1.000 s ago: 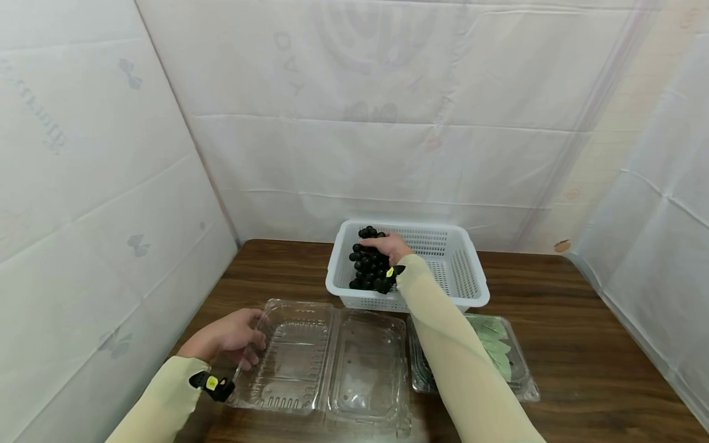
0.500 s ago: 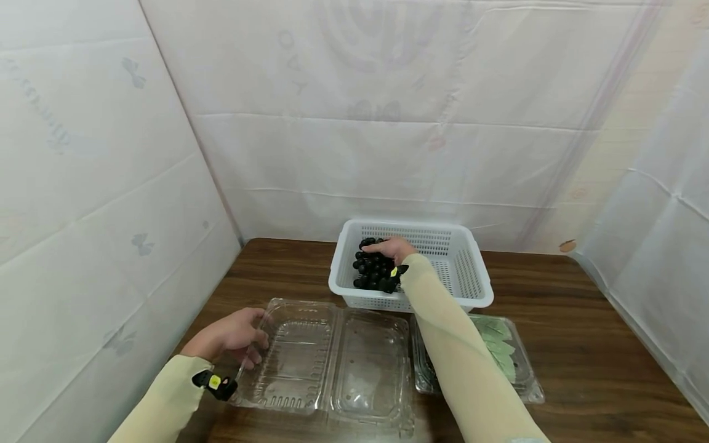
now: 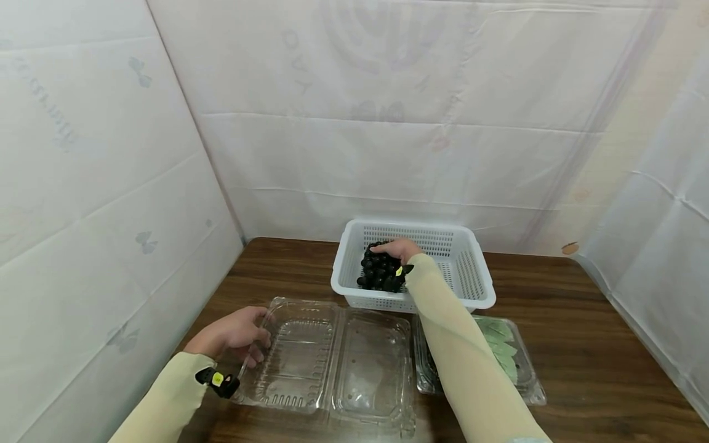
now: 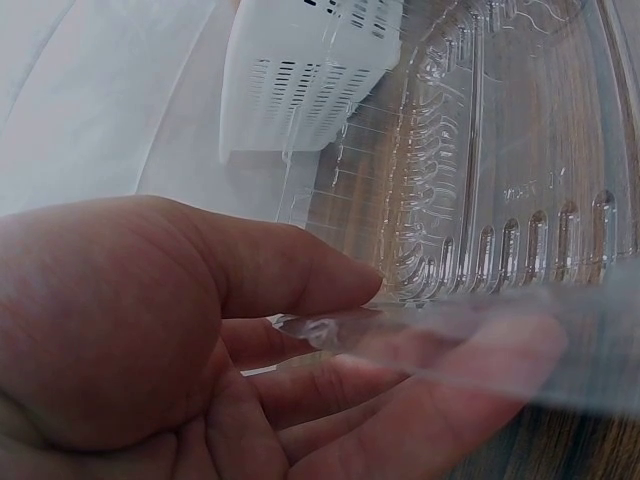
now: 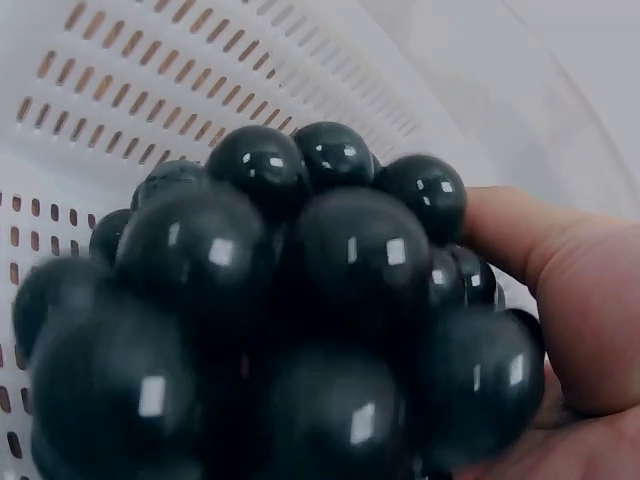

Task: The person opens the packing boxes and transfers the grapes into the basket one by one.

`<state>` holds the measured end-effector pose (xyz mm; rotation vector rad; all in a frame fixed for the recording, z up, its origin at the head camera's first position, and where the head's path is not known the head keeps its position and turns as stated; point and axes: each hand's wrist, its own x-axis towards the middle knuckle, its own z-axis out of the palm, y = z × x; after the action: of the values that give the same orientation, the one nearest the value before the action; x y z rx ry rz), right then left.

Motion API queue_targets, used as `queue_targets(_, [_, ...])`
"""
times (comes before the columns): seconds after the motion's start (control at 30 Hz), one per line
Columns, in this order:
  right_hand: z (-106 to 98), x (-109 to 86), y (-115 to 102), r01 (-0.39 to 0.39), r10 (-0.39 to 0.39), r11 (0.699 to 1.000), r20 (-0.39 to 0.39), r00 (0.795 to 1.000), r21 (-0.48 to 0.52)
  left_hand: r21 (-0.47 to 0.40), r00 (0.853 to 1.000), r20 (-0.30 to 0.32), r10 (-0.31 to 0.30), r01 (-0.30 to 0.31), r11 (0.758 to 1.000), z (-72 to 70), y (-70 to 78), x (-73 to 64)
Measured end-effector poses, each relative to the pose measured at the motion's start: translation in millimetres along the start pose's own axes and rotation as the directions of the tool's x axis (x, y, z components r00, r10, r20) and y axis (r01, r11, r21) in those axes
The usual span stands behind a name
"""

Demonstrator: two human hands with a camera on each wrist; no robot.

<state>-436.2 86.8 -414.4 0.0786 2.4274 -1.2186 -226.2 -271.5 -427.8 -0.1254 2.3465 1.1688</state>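
In the head view my right hand grips a bunch of dark grapes inside the left part of a white perforated basket. Up close in the right wrist view, the shiny round grapes fill the middle, and the thumb of the right hand lies along their side. My left hand holds the left edge of an opened clear plastic clamshell box. Thumb and fingers sit on either side of that thin rim in the left wrist view. Most right-hand fingers are hidden behind the grapes.
Right of the opened box lies a closed clear clamshell with green leaves showing through its lid, partly under my right forearm. The wooden table is bordered by white sheeting at the back and sides.
My right hand and the bunch of grapes have moved slightly right and lower in the basket. The left hand keeps its hold on the clamshell box. The head view has shifted a little.
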Motion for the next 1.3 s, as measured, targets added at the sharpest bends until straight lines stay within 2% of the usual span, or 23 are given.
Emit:
queue_targets(0.43, [-7.3,2.9,1.9,-0.042,0.041,0.992,-0.012,0.999,-0.119,-0.007,1.0,0.008,0.013,-0.013,1.0,2.8,2.9,1.0])
queue_targets(0.7, [-12.3,-1.0,4.7,-0.025,0.028,0.974,0.009,1.0,-0.226,-0.002,1.0,0.002,0.019,-0.019,1.0,4.4,4.1,2.2])
queue_targets(0.93, [-13.9,-2.3,3.7,-0.048,0.05,0.978,0.004,0.999,-0.204,0.008,1.0,-0.001,0.016,-0.016,1.0,3.4,4.2,3.3])
queue_targets(1.3, [-26.2,-4.2,5.6,-0.041,0.045,0.966,0.01,0.999,-0.253,0.014,1.0,0.003,0.018,-0.018,1.0,1.5,4.4,8.0])
